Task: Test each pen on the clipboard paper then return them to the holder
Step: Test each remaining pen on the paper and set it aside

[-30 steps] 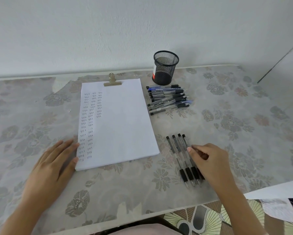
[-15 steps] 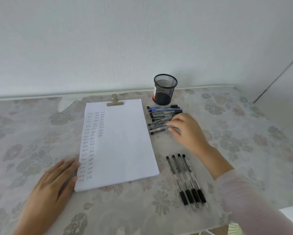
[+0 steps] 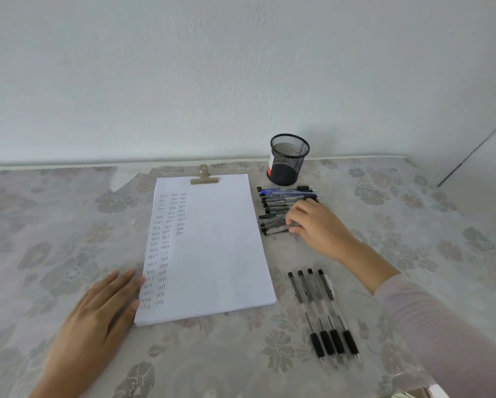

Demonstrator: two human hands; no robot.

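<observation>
Lying piled, the pens (image 3: 275, 201) look black and blue.

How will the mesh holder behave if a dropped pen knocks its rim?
Probably light: the mesh holder is open wire with no pens inside, so a nudge may slide it across the tablecloth. It stands upright, taller than wide, so a knock near the rim could tip it. On its side, the round wall would likely roll.

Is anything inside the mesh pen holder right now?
Nothing stands above the rim of the mesh holder, and nothing shows through the mesh. Its floor is dark, so anything small lying there cannot be seen.
</observation>
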